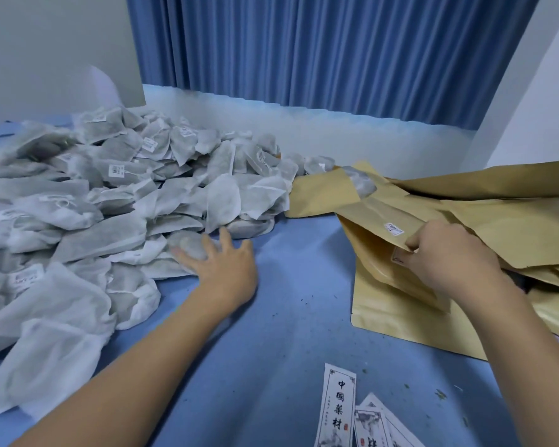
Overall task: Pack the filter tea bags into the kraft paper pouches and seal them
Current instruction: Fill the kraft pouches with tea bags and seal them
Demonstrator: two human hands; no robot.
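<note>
Gripping a kraft paper pouch [373, 217] by its near edge with the right hand [449, 258], with fingers curled and closed on the paper. Holding nothing in the left hand [225, 266], with fingers spread wide and tips touching a filter tea bag [188, 246] at the near edge of the tea bag heap [110, 195]. Found held pouch atop the stack of pouches [497, 221], on the right of the blue table cover [271, 317]. Noted another tea bag [363, 185] poking from among the pouches further back. Noted printed labels [336, 411] at the near edge.
</note>
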